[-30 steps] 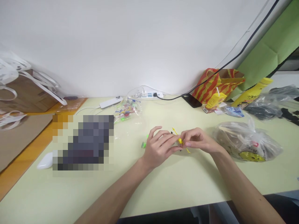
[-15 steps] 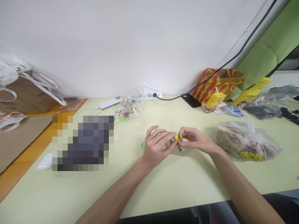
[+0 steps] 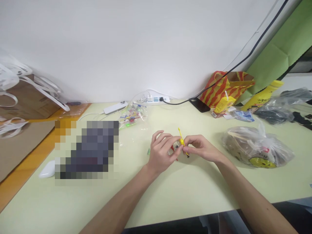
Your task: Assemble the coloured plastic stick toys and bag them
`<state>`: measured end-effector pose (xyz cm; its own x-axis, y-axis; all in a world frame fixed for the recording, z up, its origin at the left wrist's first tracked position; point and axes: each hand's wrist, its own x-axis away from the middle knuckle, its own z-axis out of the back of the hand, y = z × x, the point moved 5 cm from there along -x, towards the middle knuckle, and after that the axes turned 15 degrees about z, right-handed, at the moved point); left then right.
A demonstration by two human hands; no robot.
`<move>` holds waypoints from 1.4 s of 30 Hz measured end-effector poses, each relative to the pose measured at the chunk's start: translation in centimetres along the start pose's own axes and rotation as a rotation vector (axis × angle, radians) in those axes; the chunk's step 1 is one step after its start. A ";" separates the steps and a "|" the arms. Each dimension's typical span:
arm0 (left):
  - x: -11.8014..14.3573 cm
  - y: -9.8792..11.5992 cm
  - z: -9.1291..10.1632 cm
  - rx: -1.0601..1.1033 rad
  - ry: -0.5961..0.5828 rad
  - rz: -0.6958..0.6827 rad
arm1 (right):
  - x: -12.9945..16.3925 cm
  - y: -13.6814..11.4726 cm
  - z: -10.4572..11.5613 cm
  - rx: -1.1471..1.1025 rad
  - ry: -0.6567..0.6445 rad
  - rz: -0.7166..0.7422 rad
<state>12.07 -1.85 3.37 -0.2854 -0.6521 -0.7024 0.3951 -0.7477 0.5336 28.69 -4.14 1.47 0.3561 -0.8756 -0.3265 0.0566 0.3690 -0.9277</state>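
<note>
My left hand (image 3: 162,150) is closed around a small plastic toy (image 3: 176,147) with white, red and dark parts, mostly hidden by the fingers. On the toy's right side is a thin yellow propeller-like piece (image 3: 179,132), one end pointing up and away. My right hand (image 3: 200,148) pinches this piece near its middle, thumb and index finger together. A small black tip (image 3: 188,156) shows below the pinch. Just left of my left hand, a bit of green plastic (image 3: 148,151) peeks out; whether it touches the toy I cannot tell.
A clear bag of colourful plastic parts (image 3: 133,116) lies behind on the left, near a power strip (image 3: 156,99). A blurred-out dark object (image 3: 92,149) and a white mouse-like object (image 3: 47,169) are further left. At right sit a tied plastic bag (image 3: 258,148), juice box (image 3: 223,106) and phone (image 3: 200,105).
My right hand has shifted left and its fingertips have closed on the yellow piece. The yellow piece has moved slightly left and tilted a little more upright. My left hand has barely moved.
</note>
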 end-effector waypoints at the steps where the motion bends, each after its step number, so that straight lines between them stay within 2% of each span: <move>1: 0.0 0.0 0.0 0.002 -0.006 0.008 | 0.0 0.1 0.0 0.000 0.005 -0.002; 10: 0.0 -0.4 -0.6 0.066 -0.086 0.089 | 0.0 0.2 0.0 -0.004 0.005 -0.006; 19: 0.0 -0.6 -0.7 0.070 -0.120 0.041 | 0.3 1.0 0.2 -0.176 -0.012 -0.014; 24: 0.1 -0.4 -0.8 0.010 -0.125 -0.024 | 0.3 1.6 0.0 -0.262 0.009 -0.045; 32: -0.1 -0.4 -0.6 -0.147 -0.137 -0.198 | 0.3 2.0 0.1 -0.203 0.060 -0.131; 42: -0.4 0.3 -0.3 -0.206 -0.111 -0.271 | 0.6 2.0 0.0 -0.320 0.022 -0.191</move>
<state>12.55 -1.80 3.70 -0.4924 -0.4518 -0.7439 0.4570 -0.8616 0.2208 29.04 -3.91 -0.59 0.3465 -0.9272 -0.1422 -0.1755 0.0849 -0.9808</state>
